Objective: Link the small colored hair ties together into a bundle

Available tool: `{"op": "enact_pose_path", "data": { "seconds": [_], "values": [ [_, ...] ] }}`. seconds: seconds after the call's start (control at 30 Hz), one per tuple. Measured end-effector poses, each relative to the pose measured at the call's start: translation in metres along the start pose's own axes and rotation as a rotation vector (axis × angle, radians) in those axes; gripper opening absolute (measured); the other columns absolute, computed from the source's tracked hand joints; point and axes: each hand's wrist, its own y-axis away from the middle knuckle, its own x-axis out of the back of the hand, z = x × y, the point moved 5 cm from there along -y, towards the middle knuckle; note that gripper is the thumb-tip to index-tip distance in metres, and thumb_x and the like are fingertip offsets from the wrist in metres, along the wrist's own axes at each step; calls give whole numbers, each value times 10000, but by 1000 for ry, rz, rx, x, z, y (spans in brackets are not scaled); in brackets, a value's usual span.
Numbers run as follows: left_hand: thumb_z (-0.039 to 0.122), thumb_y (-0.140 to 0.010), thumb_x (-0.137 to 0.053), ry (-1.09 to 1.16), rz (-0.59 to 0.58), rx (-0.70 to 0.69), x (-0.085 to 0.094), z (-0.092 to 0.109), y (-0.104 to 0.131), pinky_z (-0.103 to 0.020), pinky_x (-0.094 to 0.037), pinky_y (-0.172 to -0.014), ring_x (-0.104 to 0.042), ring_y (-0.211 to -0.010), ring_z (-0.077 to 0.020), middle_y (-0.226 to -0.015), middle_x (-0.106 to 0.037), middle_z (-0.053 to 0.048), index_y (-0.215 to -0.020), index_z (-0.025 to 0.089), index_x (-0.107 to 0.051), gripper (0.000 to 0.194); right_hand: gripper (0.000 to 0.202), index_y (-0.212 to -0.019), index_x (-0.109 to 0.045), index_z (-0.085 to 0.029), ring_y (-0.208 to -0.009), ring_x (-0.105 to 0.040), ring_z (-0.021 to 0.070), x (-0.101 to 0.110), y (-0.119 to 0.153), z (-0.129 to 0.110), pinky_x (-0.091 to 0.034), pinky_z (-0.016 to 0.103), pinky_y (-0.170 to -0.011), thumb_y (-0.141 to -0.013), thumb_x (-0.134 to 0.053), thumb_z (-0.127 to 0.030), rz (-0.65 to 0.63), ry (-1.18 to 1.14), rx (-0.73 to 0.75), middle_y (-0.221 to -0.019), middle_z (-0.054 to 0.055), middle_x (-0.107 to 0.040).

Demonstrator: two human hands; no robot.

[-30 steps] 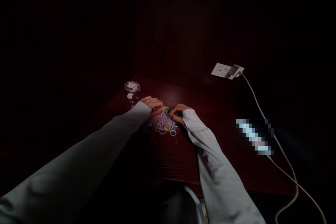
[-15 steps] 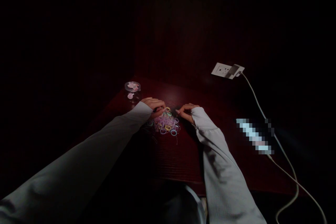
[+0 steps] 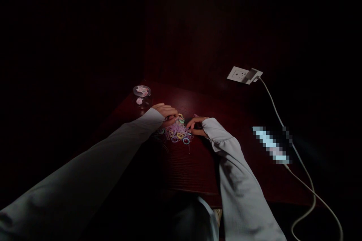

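While the left hand (image 3: 166,113) is resting at the far left edge of a loose, tangled pile of small pastel loops and thin strands in pink, lilac, yellow, green and blue (image 3: 175,131), the right hand (image 3: 198,123) is sitting at the pile's right edge, fingertips touching it. Left fingers are bending and lying close together, thumb tucking underneath; cannot tell if they're pinching a loop. Right index finger and thumb are curving towards each other, a gap showing behind the tips; cannot tell if the tips are gripping anything. Pile is lying between the hands on a dark red, wood-grained table (image 3: 189,175), a light-blue ring (image 3: 186,141) sitting at its near edge. Long pale grey sleeves (image 3: 240,169) are covering both arms. Clear round jar with pink-and-white stickers (image 3: 142,91) is standing upright beyond the left hand, just apart from it. Well to the right, a pixelated, glowing pale-blue slab (image 3: 270,146) is lying aslant, a thin white cord (image 3: 301,182) running from its lower end. Farther back, a white wall socket plate (image 3: 236,75) is holding a pale plug-in charger (image 3: 254,76), its white cable (image 3: 273,101) hanging down past the slab.
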Motion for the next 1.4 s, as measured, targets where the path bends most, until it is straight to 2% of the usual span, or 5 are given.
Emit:
{"op": "enact_pose_path", "data": {
  "seconds": [0.5,0.67,0.87,1.17,1.4],
  "values": [
    [308,-1020,-446,-24,7,3,-4,-2,0,-296,-354,-744,-608,-766,-134,-768,-700,15,-858,215,-658,282,272,-972,-834,-233,-755,-645,176,-6,-11,-19,-494,300,-712,-936,-679,-453,176,-135,9,-831,49,-759],
    [325,-1035,-443,-38,-2,-2,-7,-5,1,-291,-344,-743,-599,-768,-128,-772,-701,19,-835,209,-642,305,301,-919,-829,-225,-678,-602,152,12,-5,-4,-447,277,-641,-893,-711,-501,224,-104,-55,-752,31,-722],
    [359,-1026,-452,-44,35,22,-16,-13,1,-293,-327,-709,-557,-692,-121,-667,-647,28,-726,202,-600,369,191,-940,-815,-236,-568,-479,89,9,5,-3,-353,237,-601,-837,-765,-389,-22,-79,-88,-624,-62,-607],
    [314,-1026,-434,-23,-10,-17,-5,-3,1,-309,-337,-730,-588,-736,-130,-725,-680,13,-793,205,-628,322,129,-935,-795,-219,-555,-423,70,-7,5,-14,-307,211,-573,-835,-747,-284,-126,-101,-81,-663,-76,-585],
    [346,-1002,-459,-61,59,-3,-20,-14,-1,-319,-311,-707,-527,-667,-132,-623,-641,20,-685,200,-595,374,103,-912,-800,-226,-595,-487,78,1,3,-18,-349,216,-617,-860,-744,-293,-51,-59,-70,-694,-58,-655]
  ]
}}
